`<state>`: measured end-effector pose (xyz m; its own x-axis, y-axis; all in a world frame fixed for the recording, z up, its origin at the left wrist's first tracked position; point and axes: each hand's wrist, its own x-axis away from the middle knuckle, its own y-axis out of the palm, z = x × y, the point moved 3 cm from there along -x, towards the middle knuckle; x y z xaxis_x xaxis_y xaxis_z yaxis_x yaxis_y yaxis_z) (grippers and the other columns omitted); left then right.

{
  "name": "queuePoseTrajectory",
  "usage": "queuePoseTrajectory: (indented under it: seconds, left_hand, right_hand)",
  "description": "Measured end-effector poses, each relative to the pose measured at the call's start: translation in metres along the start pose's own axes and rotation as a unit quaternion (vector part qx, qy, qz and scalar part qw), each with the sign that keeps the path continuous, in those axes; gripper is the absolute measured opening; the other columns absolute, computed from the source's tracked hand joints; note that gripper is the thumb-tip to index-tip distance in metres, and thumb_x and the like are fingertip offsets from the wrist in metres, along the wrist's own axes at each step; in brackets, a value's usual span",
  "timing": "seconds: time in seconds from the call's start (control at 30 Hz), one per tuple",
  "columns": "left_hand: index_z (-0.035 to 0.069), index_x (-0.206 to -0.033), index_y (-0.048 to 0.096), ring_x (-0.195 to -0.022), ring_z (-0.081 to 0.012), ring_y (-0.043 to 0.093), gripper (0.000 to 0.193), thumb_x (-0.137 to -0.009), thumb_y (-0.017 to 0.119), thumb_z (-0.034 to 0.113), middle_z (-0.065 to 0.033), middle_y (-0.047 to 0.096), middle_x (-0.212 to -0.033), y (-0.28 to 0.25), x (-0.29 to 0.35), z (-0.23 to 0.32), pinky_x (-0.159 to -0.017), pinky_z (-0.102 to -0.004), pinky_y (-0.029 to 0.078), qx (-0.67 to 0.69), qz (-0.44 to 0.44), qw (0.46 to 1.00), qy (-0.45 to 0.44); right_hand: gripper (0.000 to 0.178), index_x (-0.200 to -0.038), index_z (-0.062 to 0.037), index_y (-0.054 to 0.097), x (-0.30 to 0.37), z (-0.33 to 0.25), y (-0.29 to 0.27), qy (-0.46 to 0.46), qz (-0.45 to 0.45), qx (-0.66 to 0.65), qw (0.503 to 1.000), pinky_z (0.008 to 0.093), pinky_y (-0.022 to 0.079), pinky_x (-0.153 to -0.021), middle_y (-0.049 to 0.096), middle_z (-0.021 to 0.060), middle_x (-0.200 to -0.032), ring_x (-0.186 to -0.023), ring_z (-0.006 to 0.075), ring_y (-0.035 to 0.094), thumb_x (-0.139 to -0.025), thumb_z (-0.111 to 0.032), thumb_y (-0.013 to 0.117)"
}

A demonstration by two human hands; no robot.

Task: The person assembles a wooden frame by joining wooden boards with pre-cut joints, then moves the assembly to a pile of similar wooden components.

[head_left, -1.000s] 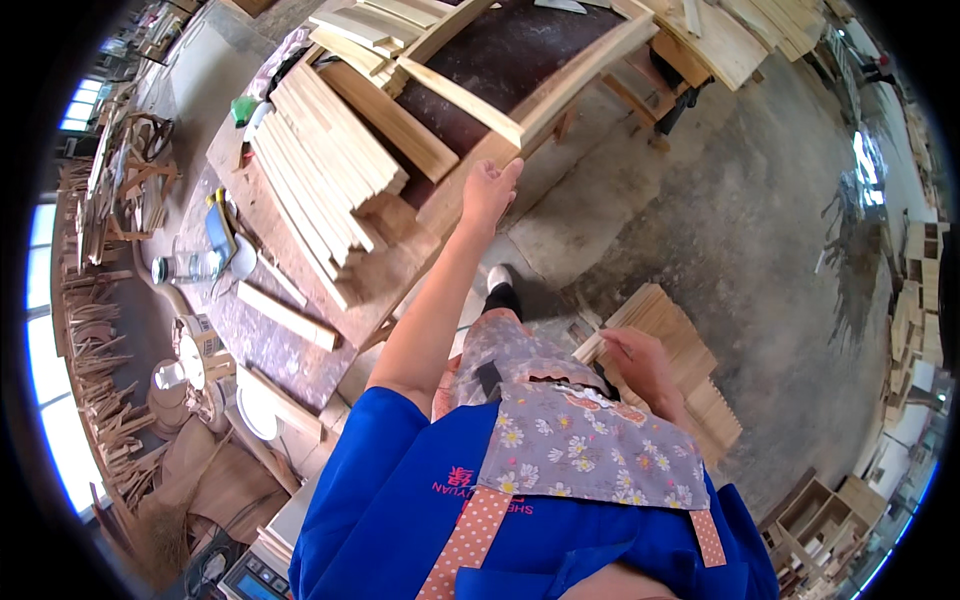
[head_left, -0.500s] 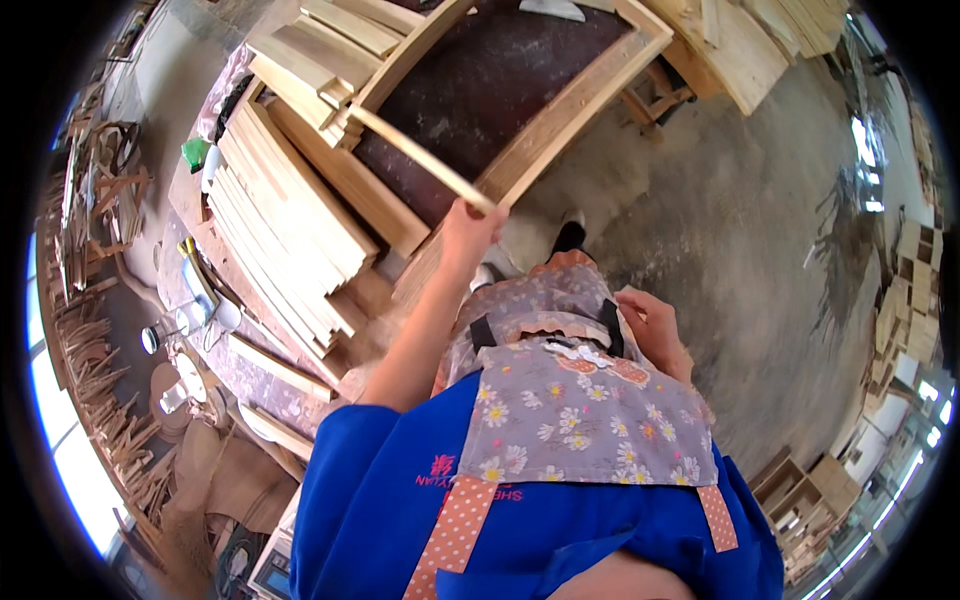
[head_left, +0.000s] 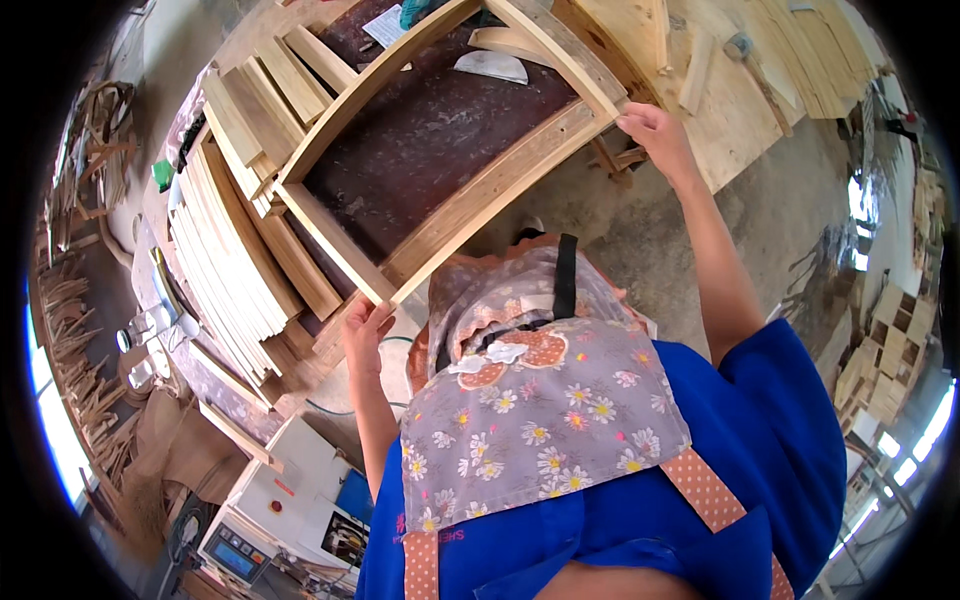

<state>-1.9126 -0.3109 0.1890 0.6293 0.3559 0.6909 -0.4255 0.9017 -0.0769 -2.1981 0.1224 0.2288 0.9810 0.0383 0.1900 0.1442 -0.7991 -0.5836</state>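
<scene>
A pale four-sided wooden frame (head_left: 497, 210) lies over a dark red-brown tabletop (head_left: 430, 150). One of its long sides bows outward and the opposite side runs nearest me. My left hand (head_left: 366, 327) is closed on the frame's near left corner, thumb and fingers pinching the end of the rail. At the right corner my right hand (head_left: 655, 138) grips the frame with its fingertips, arm stretched out. Inside the frame's outline a whitish half-round piece (head_left: 491, 67) rests on the tabletop, with a curved wooden offcut (head_left: 515, 43) beside it.
Long curved wooden strips (head_left: 215, 265) are stacked left of the frame, with shorter boards (head_left: 255, 105) behind them. A plywood sheet (head_left: 745, 145) with loose pieces lies at the far right. A white machine with a control panel (head_left: 237, 552) stands at lower left.
My right hand has risen from beside the apron to the frame's right corner. The left hand stays on the near left corner. My view has turned, showing more of the frame.
</scene>
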Motion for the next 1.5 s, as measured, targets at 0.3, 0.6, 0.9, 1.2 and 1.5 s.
queuePoseTrajectory:
  seconds: [0.3, 0.6, 0.9, 1.2, 1.5]
  left_hand:
    - [-0.002, -0.091, 0.063, -0.064, -0.0039, 0.049, 0.015, -0.079, 0.065, 0.008, 0.0024, 0.057, -0.072, 0.005, -0.004, -0.003, -0.057, -0.0188, 0.039, -0.054, 0.008, 0.996, 0.07]
    - [-0.004, -0.095, 0.063, -0.074, -0.0064, 0.055, 0.02, -0.077, 0.064, 0.004, -0.002, 0.063, -0.083, 0.005, 0.001, 0.002, -0.069, -0.0208, 0.043, -0.038, -0.001, 0.999, 0.039]
    - [-0.005, -0.1, 0.062, -0.074, -0.0045, 0.053, 0.023, -0.08, 0.061, 0.006, -0.0003, 0.062, -0.083, 0.01, 0.005, -0.004, -0.069, -0.019, 0.043, -0.014, 0.055, 0.997, 0.046]
    - [-0.003, -0.101, 0.063, -0.071, -0.0048, 0.054, 0.023, -0.085, 0.06, 0.012, 0.0003, 0.061, -0.08, 0.019, 0.014, 0.001, -0.068, -0.0199, 0.046, 0.009, 0.123, 0.992, 0.04]
    - [-0.002, -0.101, 0.065, -0.068, -0.004, 0.05, 0.024, -0.086, 0.059, 0.016, 0.0032, 0.057, -0.075, 0.027, 0.011, 0.005, -0.065, -0.0191, 0.044, 0.051, 0.213, 0.973, 0.071]
  right_hand:
    - [0.024, -0.099, 0.0018, 0.065, -0.025, 0.026, 0.019, 0.14, -0.067, -0.081, 0.985, 0.0228, 0.051, -0.066, 0.067, 0.0063, -0.084, -0.072, 0.0105, 0.063, -0.083, -0.016, 0.062]
    - [0.025, -0.101, 0.0034, 0.063, -0.021, 0.032, 0.025, 0.167, -0.057, -0.237, 0.955, 0.0254, 0.052, -0.074, 0.064, 0.0058, -0.091, -0.081, 0.0118, 0.061, -0.084, -0.016, 0.062]
    - [0.027, -0.102, 0.0042, 0.062, -0.046, 0.027, 0.018, 0.107, -0.189, -0.117, 0.969, 0.0249, 0.052, -0.071, 0.065, 0.006, -0.09, -0.079, 0.0103, 0.061, -0.083, -0.015, 0.064]
    - [0.032, -0.108, 0.0043, 0.061, -0.061, 0.005, 0.007, 0.108, -0.264, -0.09, 0.954, 0.0242, 0.052, -0.068, 0.066, 0.0062, -0.09, -0.077, 0.01, 0.062, -0.081, -0.013, 0.065]
    - [0.034, -0.108, 0.0055, 0.06, -0.087, -0.003, 0.018, 0.041, -0.351, -0.064, 0.933, 0.0241, 0.049, -0.071, 0.066, 0.0078, -0.093, -0.081, 0.0103, 0.061, -0.075, -0.002, 0.062]
